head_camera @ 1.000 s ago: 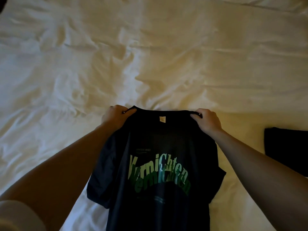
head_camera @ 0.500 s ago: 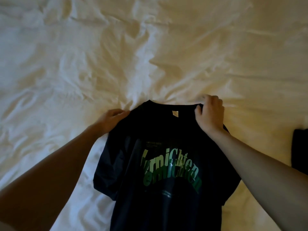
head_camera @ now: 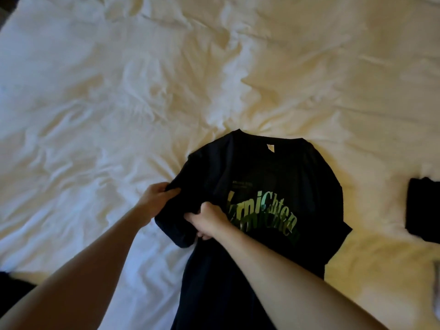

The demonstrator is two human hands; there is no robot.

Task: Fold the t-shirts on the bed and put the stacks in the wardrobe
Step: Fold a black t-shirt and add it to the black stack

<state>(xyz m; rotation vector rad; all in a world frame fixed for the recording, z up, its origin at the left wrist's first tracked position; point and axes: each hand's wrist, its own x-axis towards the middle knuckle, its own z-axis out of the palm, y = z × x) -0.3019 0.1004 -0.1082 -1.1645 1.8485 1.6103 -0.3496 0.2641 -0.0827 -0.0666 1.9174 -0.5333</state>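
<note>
A black t-shirt (head_camera: 273, 172) with green lettering lies face up on the bed, collar pointing away from me, its lower part running out of the bottom of the view. My left hand (head_camera: 156, 195) grips the outer edge of the shirt's left sleeve. My right hand (head_camera: 207, 221) reaches across the chest and grips the bunched cloth where that sleeve meets the body. The right sleeve lies flat on the sheet.
The bed is covered by a rumpled white sheet (head_camera: 119, 103). A folded black garment (head_camera: 423, 210) lies at the right edge of the view. A dark patch shows at the lower left corner.
Both hands have let go of the shoulders by the collar and moved down to the left sleeve. The shirt now lies laid out on the bed.
</note>
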